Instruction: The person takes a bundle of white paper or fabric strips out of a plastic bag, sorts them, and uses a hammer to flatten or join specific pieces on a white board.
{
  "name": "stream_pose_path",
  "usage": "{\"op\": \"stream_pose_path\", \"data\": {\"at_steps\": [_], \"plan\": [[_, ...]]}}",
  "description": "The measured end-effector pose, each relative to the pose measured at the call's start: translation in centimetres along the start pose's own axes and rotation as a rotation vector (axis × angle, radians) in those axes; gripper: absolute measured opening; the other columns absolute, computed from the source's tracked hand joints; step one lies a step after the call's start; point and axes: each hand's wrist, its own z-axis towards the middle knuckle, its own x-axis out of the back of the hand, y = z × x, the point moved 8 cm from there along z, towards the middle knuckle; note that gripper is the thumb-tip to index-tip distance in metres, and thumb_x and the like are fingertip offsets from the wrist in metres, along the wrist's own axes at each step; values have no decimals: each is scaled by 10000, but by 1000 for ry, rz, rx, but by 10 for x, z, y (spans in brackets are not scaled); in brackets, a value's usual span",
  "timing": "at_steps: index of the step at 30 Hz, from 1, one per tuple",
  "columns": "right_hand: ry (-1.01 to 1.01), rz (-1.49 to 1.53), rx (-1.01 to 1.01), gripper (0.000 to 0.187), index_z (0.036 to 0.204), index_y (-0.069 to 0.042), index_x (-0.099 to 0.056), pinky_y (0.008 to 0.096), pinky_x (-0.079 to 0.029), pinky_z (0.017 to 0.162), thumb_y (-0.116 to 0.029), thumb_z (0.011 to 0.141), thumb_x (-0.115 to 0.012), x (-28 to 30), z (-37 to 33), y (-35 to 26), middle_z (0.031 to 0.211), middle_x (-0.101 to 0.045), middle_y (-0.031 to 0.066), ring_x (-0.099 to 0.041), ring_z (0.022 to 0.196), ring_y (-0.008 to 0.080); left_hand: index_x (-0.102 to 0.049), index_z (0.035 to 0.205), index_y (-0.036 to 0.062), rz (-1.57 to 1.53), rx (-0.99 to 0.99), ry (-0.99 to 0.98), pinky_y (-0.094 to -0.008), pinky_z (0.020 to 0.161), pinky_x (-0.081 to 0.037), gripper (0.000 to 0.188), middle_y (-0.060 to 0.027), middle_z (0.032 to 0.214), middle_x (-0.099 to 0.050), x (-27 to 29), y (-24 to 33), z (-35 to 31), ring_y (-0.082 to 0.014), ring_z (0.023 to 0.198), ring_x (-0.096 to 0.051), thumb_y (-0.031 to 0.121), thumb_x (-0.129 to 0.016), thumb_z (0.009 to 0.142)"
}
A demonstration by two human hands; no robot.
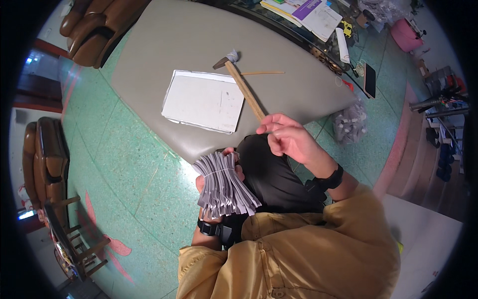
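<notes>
My left hand (240,173) is closed around a bundle of thin grey strips (219,182), bound across its upper part by a thin white band. The strips fan out toward the lower end, and most of the fingers are hidden behind them. Higher and to the right, my right hand (290,137) is raised over my dark-clad knee with bent fingers, the tips drawn together; whatever may be between them is too small to make out. Just beyond those fingertips is the handle end of a wooden-handled hammer (244,89); whether they touch cannot be told.
A white shallow box or lid (204,101) lies on the grey padded surface (159,45), beside a thin wooden stick (264,73) and a small grey wad (232,55). Papers (313,17) and a phone (369,80) lie beyond. A plastic bag (350,122) stands on the green floor.
</notes>
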Motion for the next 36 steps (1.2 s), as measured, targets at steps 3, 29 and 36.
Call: {"op": "stream_pose_path", "data": {"at_steps": [3,29,36], "plan": [[22,-405,22,242,1111,-6,-522,252,-473,572,-78,884,-484,4,4,19,1044,-578,98,-566,720,122,-341,1282,-39,9,-2,25,-339,719,-482,820,-146,1146,-496,-3,-2,-2,-266,871,-564,299,-713,634],[-138,-856,-136,164,964,-22,-568,209,-381,466,-162,903,-508,9,-5,34,678,-573,49,-503,517,106,-357,1296,-40,17,-123,207,-387,878,-471,616,-171,1133,-533,20,24,0,-289,986,-563,285,-524,800],[-80,-64,50,200,1033,5,-554,236,-429,487,-117,927,-437,-3,-16,12,549,-474,-19,-510,458,98,-383,1263,-57,290,-213,422,-386,960,-422,701,-166,1145,-539,26,35,-14,-282,1050,-544,155,-674,662]]}}
